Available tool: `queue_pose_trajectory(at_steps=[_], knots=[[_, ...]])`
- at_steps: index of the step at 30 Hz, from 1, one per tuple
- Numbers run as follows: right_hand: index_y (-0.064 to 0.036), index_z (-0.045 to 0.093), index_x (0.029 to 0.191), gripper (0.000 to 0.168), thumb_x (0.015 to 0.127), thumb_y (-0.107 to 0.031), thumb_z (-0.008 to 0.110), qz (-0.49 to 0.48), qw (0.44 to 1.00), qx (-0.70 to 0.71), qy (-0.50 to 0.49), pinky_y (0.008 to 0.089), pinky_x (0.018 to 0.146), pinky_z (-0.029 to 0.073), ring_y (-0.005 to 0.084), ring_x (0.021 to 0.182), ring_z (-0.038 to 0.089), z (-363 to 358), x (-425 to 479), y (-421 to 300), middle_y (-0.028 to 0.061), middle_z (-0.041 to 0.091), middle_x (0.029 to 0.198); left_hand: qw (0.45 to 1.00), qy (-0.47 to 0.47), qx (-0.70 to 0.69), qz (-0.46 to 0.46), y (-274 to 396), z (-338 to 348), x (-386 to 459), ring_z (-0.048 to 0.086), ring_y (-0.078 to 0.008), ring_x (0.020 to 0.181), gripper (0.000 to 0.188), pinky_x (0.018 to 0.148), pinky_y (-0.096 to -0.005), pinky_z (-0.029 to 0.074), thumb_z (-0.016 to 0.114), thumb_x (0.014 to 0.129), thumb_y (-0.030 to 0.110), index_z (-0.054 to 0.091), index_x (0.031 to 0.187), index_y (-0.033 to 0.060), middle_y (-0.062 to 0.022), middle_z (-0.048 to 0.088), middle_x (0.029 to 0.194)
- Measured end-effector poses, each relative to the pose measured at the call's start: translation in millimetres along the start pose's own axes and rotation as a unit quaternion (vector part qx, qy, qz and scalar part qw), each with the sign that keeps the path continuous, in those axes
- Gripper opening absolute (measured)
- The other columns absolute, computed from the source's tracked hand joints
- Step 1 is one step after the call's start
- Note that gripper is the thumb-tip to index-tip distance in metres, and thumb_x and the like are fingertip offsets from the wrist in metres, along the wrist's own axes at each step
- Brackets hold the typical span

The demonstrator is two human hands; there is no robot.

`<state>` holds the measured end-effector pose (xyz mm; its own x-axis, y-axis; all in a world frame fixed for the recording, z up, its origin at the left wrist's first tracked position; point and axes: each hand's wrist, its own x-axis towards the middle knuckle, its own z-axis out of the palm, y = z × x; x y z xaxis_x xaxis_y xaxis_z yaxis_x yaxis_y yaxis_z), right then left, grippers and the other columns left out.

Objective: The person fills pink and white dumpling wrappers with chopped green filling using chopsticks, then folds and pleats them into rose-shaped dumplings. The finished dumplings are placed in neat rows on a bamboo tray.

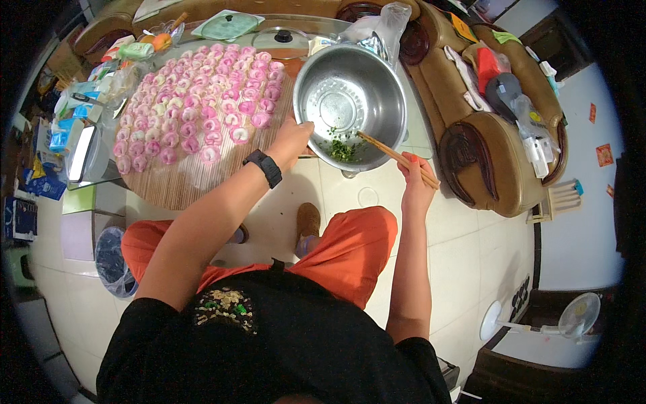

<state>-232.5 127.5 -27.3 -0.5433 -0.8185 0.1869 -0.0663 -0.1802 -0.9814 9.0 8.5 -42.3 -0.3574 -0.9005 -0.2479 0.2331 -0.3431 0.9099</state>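
Note:
A large stainless-steel basin [373, 91] is tilted towards me at the table's front edge. My left hand [290, 139] grips its rim on the near left side. Chopped green herbs or scallions [343, 150] lie in a small heap at the basin's near wall. In my right hand [418, 177] is a pair of wooden chopsticks [386, 149], their tips inside the basin just above the greens. To the left, rows of pink and white dumplings [202, 101] cover much of a round slatted mat [166, 189].
The glass table [421, 136] also bears a smartphone [82, 154], a glass lid [283, 38], a green-topped board [228, 24] and plastic bags [388, 25]. A brown leather sofa [424, 76] stands to the right. A lined waste bin [115, 260] and a white fan [578, 315] are on the floor.

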Motion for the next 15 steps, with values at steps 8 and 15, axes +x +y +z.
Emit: queue_pose_trajectory(at_steps=[8,15], knots=[[0.005,0.058,0.097,0.022,0.094,-0.016,0.057,0.037,0.993,0.11,0.025,0.029,0.078,0.054,0.0182,0.085,0.062,8,14,18,0.0128,0.063,0.098,0.997,0.022,-0.052,-0.054,8,0,18,0.06,-0.022,0.09,0.037,0.07,-0.0402,0.053,0.051,0.084,0.008,0.045,0.12,0.0031,-0.0098,0.056,0.107],[0.006,0.056,0.099,0.022,0.095,-0.016,0.054,0.062,0.988,0.135,0.034,0.0297,0.077,0.055,0.0189,0.085,0.062,6,27,26,0.0142,0.062,0.098,0.992,-0.007,-0.071,-0.105,13,-9,33,0.06,-0.024,0.081,0.023,0.065,-0.0385,0.053,0.053,0.085,0.008,0.05,0.106,0.0004,-0.011,0.056,0.099]])
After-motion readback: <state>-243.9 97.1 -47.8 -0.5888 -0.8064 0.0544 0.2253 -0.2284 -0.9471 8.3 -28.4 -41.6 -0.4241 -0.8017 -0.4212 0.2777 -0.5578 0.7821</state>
